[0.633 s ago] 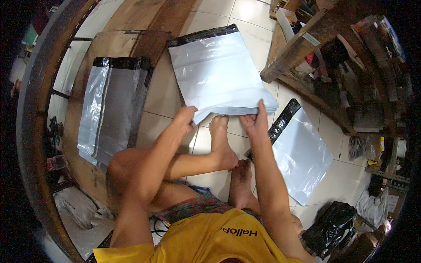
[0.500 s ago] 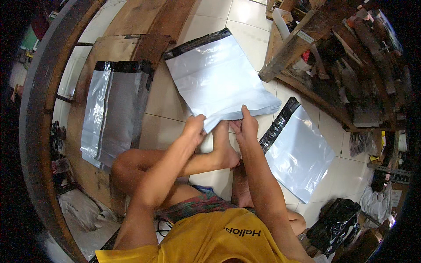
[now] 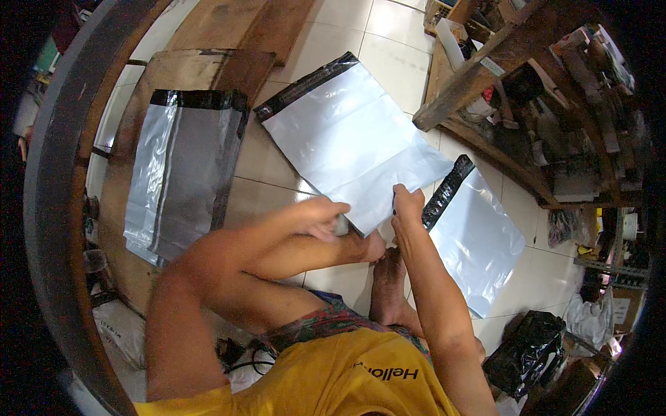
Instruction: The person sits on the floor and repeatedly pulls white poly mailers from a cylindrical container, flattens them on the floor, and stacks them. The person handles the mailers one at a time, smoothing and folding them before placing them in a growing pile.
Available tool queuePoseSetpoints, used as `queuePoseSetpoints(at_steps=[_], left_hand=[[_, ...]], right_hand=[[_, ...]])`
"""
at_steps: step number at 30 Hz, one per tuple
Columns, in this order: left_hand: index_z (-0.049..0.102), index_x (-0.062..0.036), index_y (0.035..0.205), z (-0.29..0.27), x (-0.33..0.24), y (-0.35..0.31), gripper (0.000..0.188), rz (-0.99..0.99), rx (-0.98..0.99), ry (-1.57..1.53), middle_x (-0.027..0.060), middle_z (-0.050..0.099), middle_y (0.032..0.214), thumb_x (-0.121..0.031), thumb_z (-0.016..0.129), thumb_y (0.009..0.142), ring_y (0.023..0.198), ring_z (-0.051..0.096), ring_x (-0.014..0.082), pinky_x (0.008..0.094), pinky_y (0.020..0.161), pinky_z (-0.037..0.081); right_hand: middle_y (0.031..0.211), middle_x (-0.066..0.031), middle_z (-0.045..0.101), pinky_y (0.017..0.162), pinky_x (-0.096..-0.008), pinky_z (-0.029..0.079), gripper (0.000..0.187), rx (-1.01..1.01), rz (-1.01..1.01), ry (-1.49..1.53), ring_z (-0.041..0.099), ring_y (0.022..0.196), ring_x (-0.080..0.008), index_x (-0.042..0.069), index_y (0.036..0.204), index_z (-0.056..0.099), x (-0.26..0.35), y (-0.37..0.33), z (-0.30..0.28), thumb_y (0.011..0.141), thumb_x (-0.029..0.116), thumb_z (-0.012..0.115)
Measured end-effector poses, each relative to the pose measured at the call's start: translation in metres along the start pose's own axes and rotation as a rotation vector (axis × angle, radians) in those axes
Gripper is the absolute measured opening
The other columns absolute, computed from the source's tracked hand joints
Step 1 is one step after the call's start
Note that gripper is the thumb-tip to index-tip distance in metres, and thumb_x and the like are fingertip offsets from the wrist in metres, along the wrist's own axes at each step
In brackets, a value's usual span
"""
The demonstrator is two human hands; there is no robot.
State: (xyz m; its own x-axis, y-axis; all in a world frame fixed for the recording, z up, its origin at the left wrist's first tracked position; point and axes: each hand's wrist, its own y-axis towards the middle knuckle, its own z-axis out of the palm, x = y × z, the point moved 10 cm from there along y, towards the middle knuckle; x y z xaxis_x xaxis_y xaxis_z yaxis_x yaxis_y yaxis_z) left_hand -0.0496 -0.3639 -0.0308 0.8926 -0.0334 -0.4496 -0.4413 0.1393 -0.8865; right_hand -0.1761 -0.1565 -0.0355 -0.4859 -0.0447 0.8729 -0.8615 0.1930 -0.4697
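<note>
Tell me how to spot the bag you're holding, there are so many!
Start at the tiled floor. The held mailer bag lies in the middle, its near edge under both hands. It is white with a black strip, unlike the grey stack of bags left.

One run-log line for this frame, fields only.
left hand: on near edge of white mailer bag | right hand: gripping same edge | bag: flat on tiled floor | beside: grey bag stack

Tiled floor (image 3: 388,41) with grey mailer bags (image 3: 350,142), perhaps cardboard (image 3: 208,69).
</note>
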Motion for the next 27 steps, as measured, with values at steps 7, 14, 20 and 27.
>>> queuePoseSetpoints(at_steps=[7,14,20,27], left_hand=[[0.063,0.0051,0.112,-0.190,-0.242,0.024,0.051,0.657,-0.758,0.966,0.0265,0.066,0.109,-0.038,0.067,0.086,0.102,0.066,0.0375,0.0473,0.089,0.053],[0.056,0.0007,0.127,-0.255,-0.249,0.122,0.065,0.347,-0.889,1.149,0.0237,0.061,0.123,-0.034,0.075,0.076,0.119,0.058,0.0367,0.0467,0.100,0.049],[0.059,0.0011,0.124,-0.254,-0.256,0.141,0.070,0.175,-0.670,1.041,0.0241,0.063,0.126,-0.027,0.084,0.065,0.116,0.063,0.0359,0.0411,0.096,0.052],[0.061,-0.0004,0.124,-0.242,-0.266,0.122,0.070,0.269,-0.690,1.060,0.0227,0.065,0.122,-0.027,0.083,0.063,0.112,0.065,0.0337,0.0417,0.092,0.053]], right_hand=[[0.113,-0.0174,0.066,0.085,-0.0369,0.052,0.044,-0.042,-0.116,-0.047,0.065,0.097,-0.0276,-0.009,0.125,0.054,0.003,-0.011,-0.006,0.084,0.006,0.059],[0.115,-0.0215,0.065,0.093,-0.0376,0.049,0.043,-0.027,-0.079,-0.115,0.064,0.104,-0.0305,-0.009,0.124,0.053,0.006,-0.027,-0.014,0.085,0.009,0.061],[0.112,-0.0202,0.066,0.093,-0.0385,0.049,0.038,-0.020,-0.081,0.010,0.064,0.102,-0.0289,-0.006,0.125,0.053,0.020,-0.042,-0.003,0.089,0.005,0.058],[0.111,-0.0200,0.065,0.091,-0.0378,0.049,0.037,-0.021,-0.145,-0.022,0.064,0.100,-0.0285,-0.005,0.124,0.054,0.024,-0.047,0.003,0.090,0.010,0.059]])
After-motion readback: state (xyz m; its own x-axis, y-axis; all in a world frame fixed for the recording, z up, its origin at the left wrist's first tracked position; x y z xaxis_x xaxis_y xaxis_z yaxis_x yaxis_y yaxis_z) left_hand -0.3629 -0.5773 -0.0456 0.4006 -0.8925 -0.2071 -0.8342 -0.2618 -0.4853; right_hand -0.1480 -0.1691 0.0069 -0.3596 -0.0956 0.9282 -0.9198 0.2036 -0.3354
